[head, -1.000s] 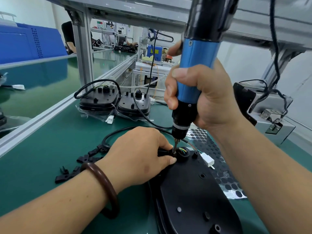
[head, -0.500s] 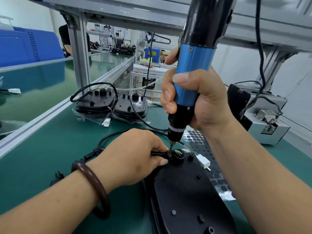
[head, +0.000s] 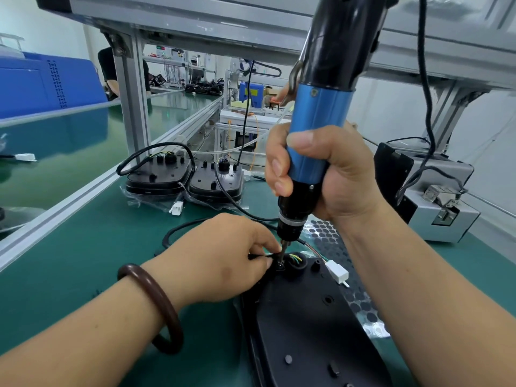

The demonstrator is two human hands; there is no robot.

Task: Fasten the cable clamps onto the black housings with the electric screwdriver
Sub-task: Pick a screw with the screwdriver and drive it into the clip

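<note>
While the right hand (head: 339, 177) gripped the blue-and-black electric screwdriver (head: 314, 135), the left hand (head: 220, 261) pinched the small black cable clamp (head: 280, 267) onto the black plastic housing (head: 307, 331) at the near edge of the green desk (head: 83, 261).

Light: bright, even, from above | Shadows: soft under the forearms on the green surface (head: 83, 261) | Glare: reflective sheen on far surface | Edges: wide-angle bending | Focus: background slightly soft
</note>
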